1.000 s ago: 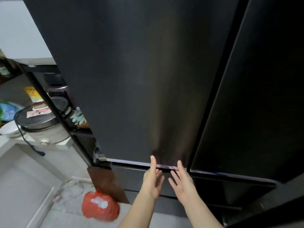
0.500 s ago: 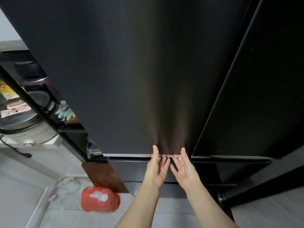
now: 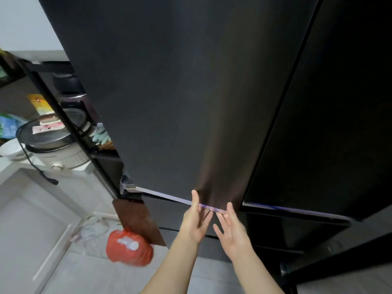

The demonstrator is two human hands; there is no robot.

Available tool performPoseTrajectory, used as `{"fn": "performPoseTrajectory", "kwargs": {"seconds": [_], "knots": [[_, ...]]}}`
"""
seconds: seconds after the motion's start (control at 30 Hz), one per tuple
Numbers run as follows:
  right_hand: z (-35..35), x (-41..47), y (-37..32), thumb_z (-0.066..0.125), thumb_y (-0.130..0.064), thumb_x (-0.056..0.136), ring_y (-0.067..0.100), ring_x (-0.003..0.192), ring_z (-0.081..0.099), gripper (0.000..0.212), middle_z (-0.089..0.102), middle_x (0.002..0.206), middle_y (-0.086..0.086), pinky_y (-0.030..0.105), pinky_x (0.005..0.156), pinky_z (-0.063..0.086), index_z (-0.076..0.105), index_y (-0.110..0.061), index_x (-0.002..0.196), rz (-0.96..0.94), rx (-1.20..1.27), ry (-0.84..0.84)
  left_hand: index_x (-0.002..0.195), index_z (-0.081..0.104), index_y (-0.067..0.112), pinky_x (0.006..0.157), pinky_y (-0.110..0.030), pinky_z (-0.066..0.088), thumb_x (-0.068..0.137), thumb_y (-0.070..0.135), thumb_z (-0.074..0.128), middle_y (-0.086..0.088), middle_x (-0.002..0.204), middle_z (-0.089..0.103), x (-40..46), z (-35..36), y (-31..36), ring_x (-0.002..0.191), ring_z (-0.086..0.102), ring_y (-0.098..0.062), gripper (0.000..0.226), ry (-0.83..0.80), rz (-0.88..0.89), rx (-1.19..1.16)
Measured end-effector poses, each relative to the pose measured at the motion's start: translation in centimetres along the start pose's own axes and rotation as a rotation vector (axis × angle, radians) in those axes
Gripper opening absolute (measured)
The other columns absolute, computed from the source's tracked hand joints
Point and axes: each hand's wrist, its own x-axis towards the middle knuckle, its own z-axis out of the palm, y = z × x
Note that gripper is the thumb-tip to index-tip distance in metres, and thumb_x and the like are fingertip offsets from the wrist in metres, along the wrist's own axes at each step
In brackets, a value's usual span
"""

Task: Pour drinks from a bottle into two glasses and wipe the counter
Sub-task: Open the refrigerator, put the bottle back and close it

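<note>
Both hands, left [image 3: 196, 221] and right [image 3: 231, 227], reach spread fingers under the fridge door [image 3: 180, 92] bottom edge, grasping nothing; shallow purchase may let fingers slip off.

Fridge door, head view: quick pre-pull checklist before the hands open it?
1. Left hand on the bottom edge of the left fridge door: ok, thumb on the front face, fingers reaching under the edge.
2. Right hand on the same edge: ok for position, fingers up at the edge; firm hold cannot tell.
3. Door state: cannot tell whether it is cracked open; no interior shows.
4. Right fridge door shut: ok, no gap shows.
5. Swing path at floor: cannot tell; red bag lies on the floor to the left, below the door.
6. Bottle and glasses located: not ok, none in view.
</note>
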Motion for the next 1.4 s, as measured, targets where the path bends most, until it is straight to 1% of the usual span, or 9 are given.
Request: {"fn": "performPoseTrajectory", "kwargs": {"seconds": [0.2,0.3,0.4,0.67,0.8,0.93,1.07,1.2,1.4], "knots": [[-0.6,-3.1,1.1,0.067,-0.039,0.081,0.019,0.127,0.047,0.066,0.055,0.133,0.006,0.042,0.107,0.034,0.042,-0.014,0.137,0.051,-0.033,0.004,0.114,0.063,0.009,0.078,-0.032,0.056,0.060,0.057,0.076,-0.004,0.092,0.073,-3.6,-0.3,-0.6,0.089,0.071,-0.017,0.074,0.028,0.050,0.101],[-1.0,-4.9,1.8,0.065,-0.031,0.085,0.018,0.130,0.044,0.053,0.054,0.134,0.006,0.042,0.110,0.030,0.048,-0.011,0.131,0.079,-0.036,-0.033,0.141,0.038,0.017,0.104,-0.038,0.043,0.070,0.052,0.075,-0.007,0.129,0.056,-6.4,0.1,-1.3,0.116,0.057,-0.019,0.087,0.063,0.102,0.221],[-1.3,-6.4,2.9,0.060,-0.026,0.090,0.018,0.127,0.047,0.039,0.055,0.133,0.008,0.040,0.106,0.033,0.055,-0.007,0.124,0.115,-0.077,-0.028,0.150,0.013,0.031,0.112,-0.031,0.023,0.078,0.043,0.072,-0.001,0.154,0.025,-9.9,1.1,-1.4,0.140,0.027,-0.014,0.093,0.123,0.379,0.382],[-1.6,-10.4,4.7,0.055,-0.045,0.090,0.033,0.121,0.053,0.054,0.058,0.124,0.022,0.045,0.102,0.039,0.055,-0.002,0.122,0.156,-0.541,-0.119,0.133,0.016,0.065,0.108,-0.018,0.016,0.065,0.063,0.072,0.023,0.155,0.012,-20.3,2.9,-0.4,0.140,0.009,0.008,0.089,0.028,1.085,0.726],[-1.4,-12.5,4.6,0.053,-0.037,0.088,0.019,0.075,0.058,0.031,0.057,0.081,0.012,0.024,0.069,0.046,0.056,-0.009,0.100,-0.072,-0.818,-0.221,0.140,0.012,0.056,0.103,-0.008,0.011,0.074,0.049,0.073,0.024,0.154,0.006,-22.9,3.0,-0.2,0.138,0.004,0.012,0.090,0.128,1.278,0.853],[-1.3,-14.6,4.1,0.057,-0.031,0.091,0.009,0.104,0.056,0.055,0.060,0.113,-0.003,0.018,0.085,0.040,0.037,-0.016,0.140,-0.371,-1.051,-0.277,0.145,0.023,0.035,0.117,-0.036,0.023,0.084,0.020,0.069,0.006,0.153,0.029,-24.1,1.7,0.7,0.141,0.022,-0.005,0.078,0.250,1.361,0.822],[-0.8,-17.7,2.4,0.054,-0.029,0.092,-0.004,0.109,0.052,0.043,0.052,0.108,-0.028,0.017,0.092,0.041,0.040,-0.046,0.129,-0.762,-1.133,-0.347,0.144,0.026,0.037,0.115,-0.035,0.029,0.086,0.025,0.067,0.012,0.147,0.036,-24.9,-0.9,1.5,0.136,0.030,0.000,0.072,0.318,1.355,0.864],[2.0,-20.3,0.3,0.054,-0.024,0.092,-0.005,0.127,0.031,0.046,0.036,0.131,-0.023,0.019,0.104,0.027,0.041,-0.036,0.134,-1.207,-1.067,-0.221,0.144,0.026,0.037,0.112,-0.039,0.033,0.086,0.026,0.066,0.011,0.145,0.038,-25.7,-3.1,2.0,0.134,0.034,-0.004,0.072,0.398,1.370,0.861],[6.2,-21.9,-0.9,0.054,-0.023,0.093,-0.008,0.137,0.018,0.075,0.018,0.150,-0.028,0.025,0.112,0.023,0.005,-0.057,0.138,-1.160,-1.008,-0.412,0.142,0.024,0.042,0.113,-0.039,0.033,0.086,0.012,0.065,0.006,0.146,0.037,-28.6,-4.9,3.5,0.137,0.032,-0.008,0.075,0.450,1.569,0.875]]}}
